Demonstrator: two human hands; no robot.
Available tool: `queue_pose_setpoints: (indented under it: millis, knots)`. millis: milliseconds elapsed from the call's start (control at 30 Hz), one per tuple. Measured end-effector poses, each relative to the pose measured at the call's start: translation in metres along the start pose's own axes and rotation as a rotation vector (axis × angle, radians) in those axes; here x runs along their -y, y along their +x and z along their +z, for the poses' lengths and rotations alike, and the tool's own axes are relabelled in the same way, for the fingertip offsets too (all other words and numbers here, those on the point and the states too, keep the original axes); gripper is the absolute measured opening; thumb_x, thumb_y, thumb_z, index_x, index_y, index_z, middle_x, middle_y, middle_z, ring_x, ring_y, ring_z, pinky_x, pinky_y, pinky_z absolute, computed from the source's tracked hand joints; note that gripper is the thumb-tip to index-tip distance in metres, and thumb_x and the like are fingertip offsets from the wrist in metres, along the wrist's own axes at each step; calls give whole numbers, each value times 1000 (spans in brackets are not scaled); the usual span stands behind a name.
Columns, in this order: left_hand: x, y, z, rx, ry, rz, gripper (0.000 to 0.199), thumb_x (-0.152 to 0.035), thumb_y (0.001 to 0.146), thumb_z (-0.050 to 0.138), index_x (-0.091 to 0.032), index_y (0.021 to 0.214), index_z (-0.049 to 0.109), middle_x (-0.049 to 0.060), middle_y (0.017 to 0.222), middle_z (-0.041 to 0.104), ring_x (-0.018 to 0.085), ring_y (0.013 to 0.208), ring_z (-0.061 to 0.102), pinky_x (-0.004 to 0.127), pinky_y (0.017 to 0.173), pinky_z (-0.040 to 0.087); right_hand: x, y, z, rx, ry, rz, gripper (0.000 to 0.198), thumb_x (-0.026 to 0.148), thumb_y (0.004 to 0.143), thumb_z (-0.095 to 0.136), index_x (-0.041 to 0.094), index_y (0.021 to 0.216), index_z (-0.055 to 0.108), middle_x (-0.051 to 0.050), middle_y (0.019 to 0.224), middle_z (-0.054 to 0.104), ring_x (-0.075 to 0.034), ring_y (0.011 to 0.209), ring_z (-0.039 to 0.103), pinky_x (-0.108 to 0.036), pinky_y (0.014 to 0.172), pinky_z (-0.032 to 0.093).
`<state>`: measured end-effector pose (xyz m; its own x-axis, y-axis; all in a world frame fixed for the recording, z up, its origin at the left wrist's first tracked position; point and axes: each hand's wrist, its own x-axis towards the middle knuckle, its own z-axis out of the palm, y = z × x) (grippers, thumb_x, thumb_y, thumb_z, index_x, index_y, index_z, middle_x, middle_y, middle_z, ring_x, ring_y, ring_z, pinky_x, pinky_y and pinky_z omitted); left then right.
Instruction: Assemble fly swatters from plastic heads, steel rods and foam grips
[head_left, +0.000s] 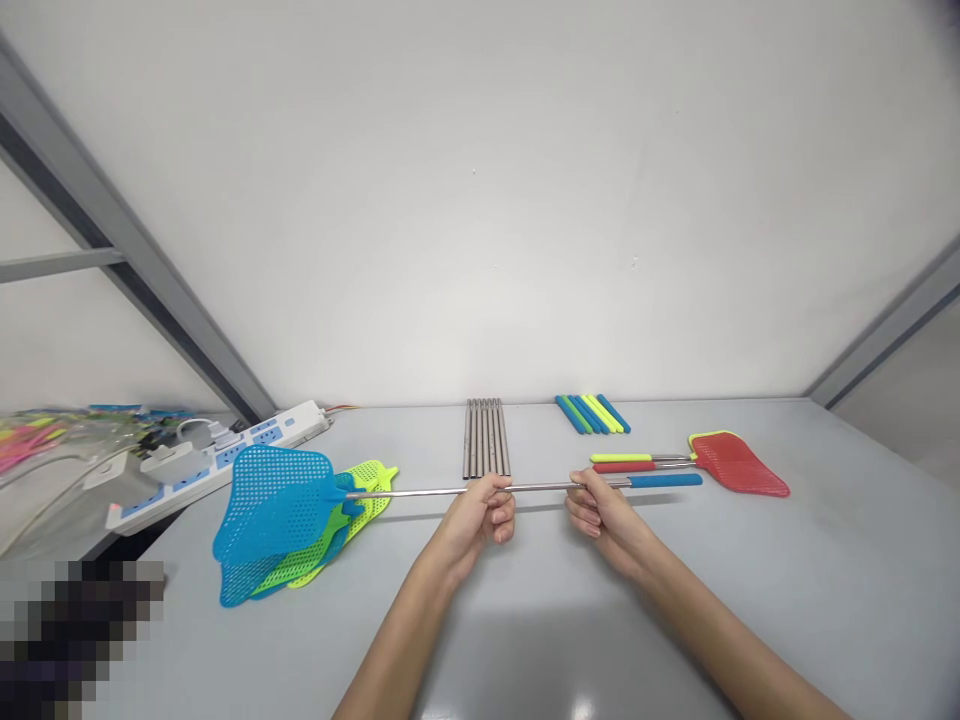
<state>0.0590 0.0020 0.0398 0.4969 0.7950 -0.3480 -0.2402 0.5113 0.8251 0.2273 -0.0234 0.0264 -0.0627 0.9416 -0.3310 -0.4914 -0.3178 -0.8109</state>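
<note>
A blue fly swatter (281, 500) with an extended metal rod is held level above the table, its perforated head at the left and its blue handle (666, 481) at the right. My left hand (484, 513) is closed around the middle of the rod. Farther right, my right hand (600, 510) pinches the rod near the handle. Beneath the blue head lie loose swatter heads in green, blue and yellow (373, 485). Beyond my left hand, several metal rods (486, 438) lie side by side.
Blue, green and yellow handle grips (592, 414) lie in a row by the wall. Swatters with a red head (742, 463) and a yellow one beneath rest at the right. A power strip (225, 457) with plugs and cables runs along the left edge, beside bagged colourful items (45, 440).
</note>
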Motion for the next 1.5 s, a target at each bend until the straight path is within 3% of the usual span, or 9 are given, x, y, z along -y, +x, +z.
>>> queue_pose_setpoints:
  millis: [900, 1200, 1500]
  knots:
    - [-4, -1, -2, -26, 12, -23, 32, -29, 71, 39, -19, 47, 21, -8, 39, 27, 5, 31, 30, 20, 39, 26, 1, -4, 0, -8, -20, 1, 32, 31, 68, 49, 19, 47, 28, 8, 43, 19, -6, 39, 15, -20, 36, 18]
    - [5, 2, 5, -71, 72, 27, 32, -31, 71, 37, -19, 47, 21, -8, 37, 28, 6, 32, 32, 21, 42, 29, -2, 1, -2, -30, -28, -25, 32, 32, 68, 50, 19, 47, 30, 7, 45, 19, -6, 40, 15, -20, 35, 17]
    - [16, 4, 22, -80, 151, 115, 36, -31, 72, 39, -19, 41, 26, -7, 31, 28, 6, 28, 31, 21, 38, 26, -10, -6, 9, 141, -20, 39, 37, 41, 69, 50, 17, 46, 33, 7, 42, 23, -6, 38, 19, -21, 37, 20]
